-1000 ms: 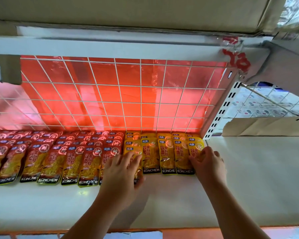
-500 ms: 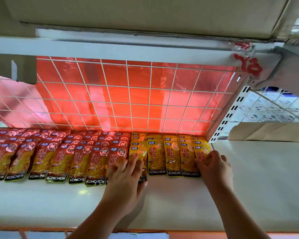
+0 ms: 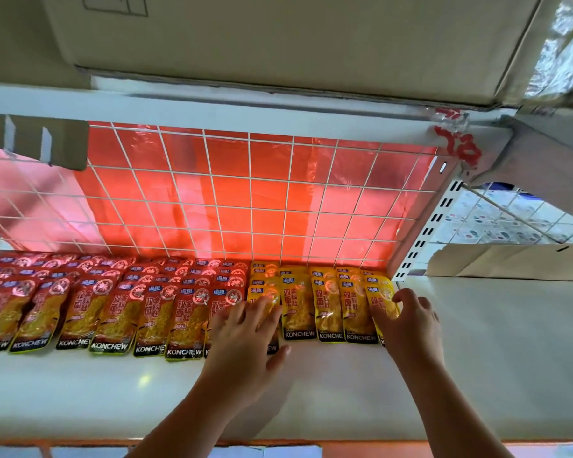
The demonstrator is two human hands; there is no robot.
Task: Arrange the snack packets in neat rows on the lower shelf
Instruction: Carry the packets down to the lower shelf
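Red packets (image 3: 113, 309), yellowish noodle print, black KONCHEW band: below wire grid (image 3: 250, 193), left. Yellow packets (image 3: 328, 305), red lettering, black band: below grid, right. Grid white square mesh, orange-red foil (image 3: 229, 160) behind. Shelf (image 3: 477, 358) white. Cardboard box (image 3: 278, 38) above grid beige.

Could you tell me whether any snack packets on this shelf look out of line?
Yes: the rightmost yellow packet, under the right hand, tilts beside straighter neighbours, and the red packets reach nearer the shelf front than the other yellow packets.
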